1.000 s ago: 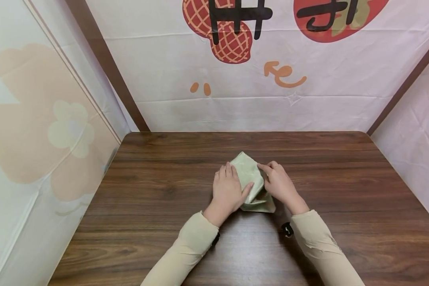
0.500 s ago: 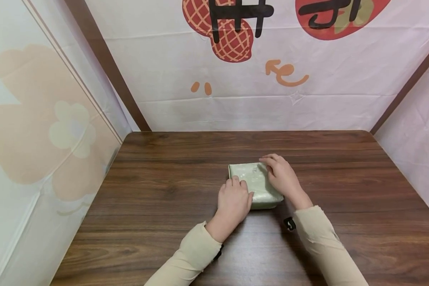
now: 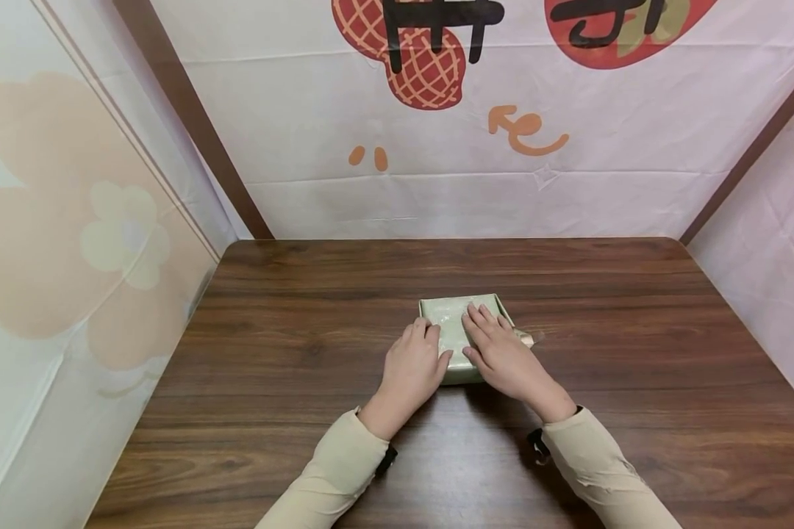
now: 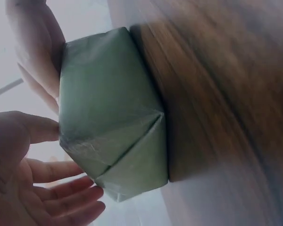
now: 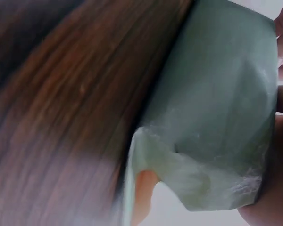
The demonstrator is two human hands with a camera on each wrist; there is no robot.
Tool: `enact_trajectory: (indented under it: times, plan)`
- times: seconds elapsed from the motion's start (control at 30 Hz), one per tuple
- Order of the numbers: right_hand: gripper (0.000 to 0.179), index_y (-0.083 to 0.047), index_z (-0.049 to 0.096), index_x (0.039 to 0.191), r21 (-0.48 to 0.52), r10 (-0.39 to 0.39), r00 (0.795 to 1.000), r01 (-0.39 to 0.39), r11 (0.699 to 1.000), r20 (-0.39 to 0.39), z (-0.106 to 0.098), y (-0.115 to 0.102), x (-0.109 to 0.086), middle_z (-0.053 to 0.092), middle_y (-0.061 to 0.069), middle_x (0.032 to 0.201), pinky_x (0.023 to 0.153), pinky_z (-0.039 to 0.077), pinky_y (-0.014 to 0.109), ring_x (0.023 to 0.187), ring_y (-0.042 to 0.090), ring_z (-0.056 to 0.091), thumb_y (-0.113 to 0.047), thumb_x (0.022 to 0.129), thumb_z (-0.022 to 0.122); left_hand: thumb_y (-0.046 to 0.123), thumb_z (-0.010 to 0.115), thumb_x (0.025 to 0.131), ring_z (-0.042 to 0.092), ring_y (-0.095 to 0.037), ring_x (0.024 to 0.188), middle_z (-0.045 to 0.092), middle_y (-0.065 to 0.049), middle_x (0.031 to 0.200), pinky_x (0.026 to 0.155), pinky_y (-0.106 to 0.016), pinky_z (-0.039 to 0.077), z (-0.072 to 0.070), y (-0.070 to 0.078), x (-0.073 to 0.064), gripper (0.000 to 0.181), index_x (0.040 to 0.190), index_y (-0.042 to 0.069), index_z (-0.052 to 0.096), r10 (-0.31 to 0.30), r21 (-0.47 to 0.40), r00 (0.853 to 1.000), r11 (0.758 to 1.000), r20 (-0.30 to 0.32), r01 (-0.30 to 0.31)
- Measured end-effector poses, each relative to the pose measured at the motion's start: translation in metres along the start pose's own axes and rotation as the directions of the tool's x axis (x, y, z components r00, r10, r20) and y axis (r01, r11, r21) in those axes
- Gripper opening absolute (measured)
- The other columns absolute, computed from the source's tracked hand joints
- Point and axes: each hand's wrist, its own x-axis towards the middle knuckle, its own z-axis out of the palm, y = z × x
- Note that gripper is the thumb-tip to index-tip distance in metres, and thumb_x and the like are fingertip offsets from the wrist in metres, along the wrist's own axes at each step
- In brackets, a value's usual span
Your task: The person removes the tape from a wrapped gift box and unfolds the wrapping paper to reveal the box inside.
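A box-shaped package wrapped in pale green paper (image 3: 451,323) lies flat on the dark wooden table. At its left end, my left hand (image 3: 412,364) touches the top edge with the thumb and fingertips; in the left wrist view that end of the package (image 4: 108,108) has a diagonal fold. My right hand (image 3: 503,360) rests on the right part of the top, fingers spread. Loose paper (image 3: 525,338) juts out past the right end. In the right wrist view the package (image 5: 217,94) has an open flap there, with an orange-brown patch behind it whose kind I cannot tell.
The wood-grain table (image 3: 291,426) reaches to a white printed cloth (image 3: 317,198) at the back. Cloth panels also hang at the left and right sides. Black straps (image 3: 538,446) show at the cuffs.
The package has gone from tilted, one corner pointing away, to lying flat, and has shifted slightly left. My right hand has moved from its far right corner onto the top.
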Motion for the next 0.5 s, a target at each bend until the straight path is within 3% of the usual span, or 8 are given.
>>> enact_trajectory:
  times: [0.2, 0.37, 0.5]
  plan:
    - [0.052, 0.008, 0.037, 0.141, 0.004, 0.012, 0.999, -0.012, 1.0, -0.052, 0.005, 0.001, 0.008, 0.029, 0.023, 0.148, 0.11, 0.019, 0.055, 0.138, 0.037, 0.023, -0.022, 0.099, 0.048, 0.025, 0.068, 0.088, 0.06, -0.024, 0.096, 0.059, -0.011, 0.108, 0.074, -0.036, 0.053, 0.005, -0.013, 0.011, 0.031, 0.108, 0.001, 0.066, 0.034, -0.043, 0.999, 0.998, -0.033, -0.035]
    - [0.052, 0.007, 0.038, 0.14, -0.019, 0.029, 0.997, -0.03, 0.999, -0.076, 0.009, 0.002, 0.013, 0.03, 0.022, 0.148, 0.11, 0.019, 0.053, 0.138, 0.036, 0.024, -0.024, 0.099, 0.048, 0.018, 0.065, 0.09, 0.059, -0.022, 0.093, 0.063, -0.006, 0.103, 0.075, -0.034, 0.051, 0.008, -0.025, 0.019, 0.021, 0.105, 0.005, 0.071, 0.116, -0.034, 0.991, 0.992, -0.069, -0.119]
    - [0.051, 0.007, 0.039, 0.14, -0.024, 0.029, 0.996, -0.032, 0.999, -0.085, 0.009, 0.002, 0.015, 0.031, 0.021, 0.148, 0.11, 0.02, 0.052, 0.138, 0.035, 0.025, -0.023, 0.099, 0.048, 0.013, 0.062, 0.091, 0.058, -0.019, 0.086, 0.063, -0.003, 0.095, 0.073, -0.031, 0.05, 0.007, -0.034, 0.024, 0.013, 0.098, 0.008, 0.073, 0.199, -0.038, 0.976, 0.978, -0.092, -0.203]
